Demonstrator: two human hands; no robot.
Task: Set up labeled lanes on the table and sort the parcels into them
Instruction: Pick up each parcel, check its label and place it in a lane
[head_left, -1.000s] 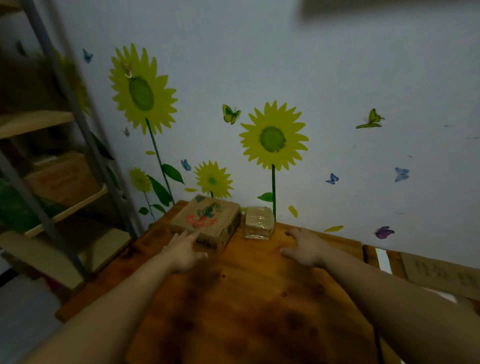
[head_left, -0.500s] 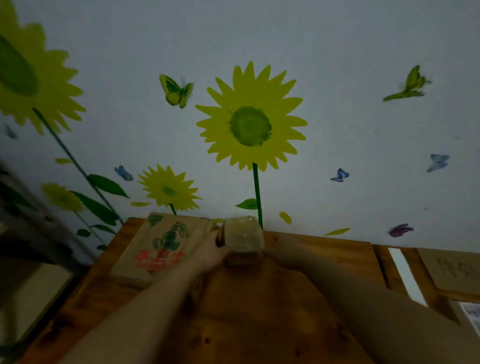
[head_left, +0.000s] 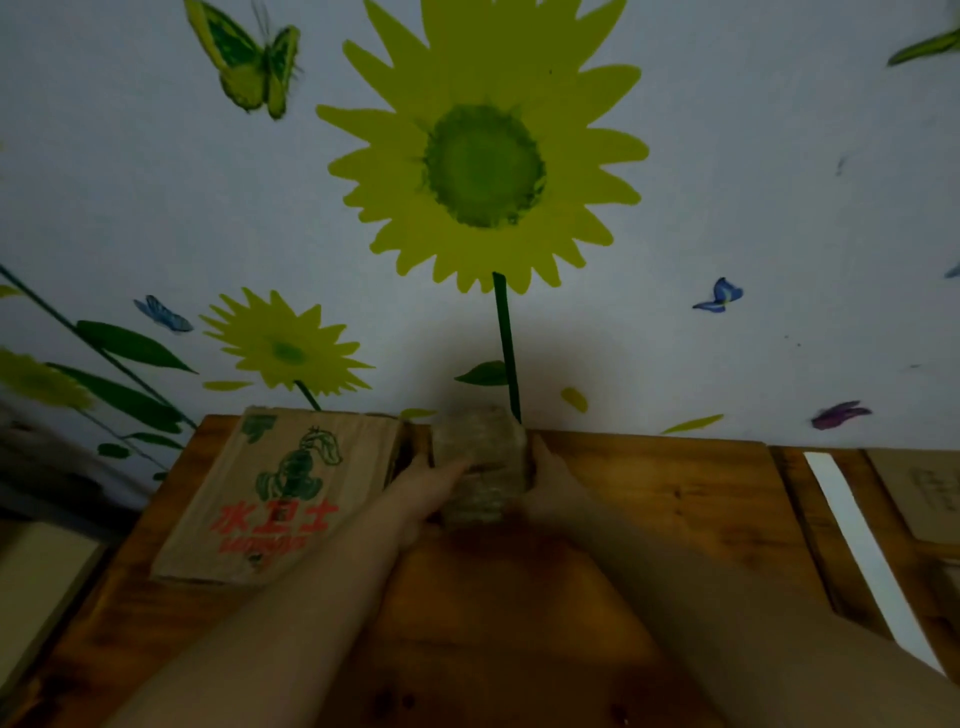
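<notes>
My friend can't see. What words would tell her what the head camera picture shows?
Two hands, left hand and right hand, clasp a small tape-wrapped parcel at the far edge of a wooden table. A flat cardboard box with red lettering lies just left of it, below a wall of sunflower stickers.

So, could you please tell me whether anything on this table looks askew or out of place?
The flat cardboard box printed with a green figure and red characters lies skewed to the wooden table's edges. The small tape-wrapped parcel, held between left hand and right hand, looks normal.
</notes>
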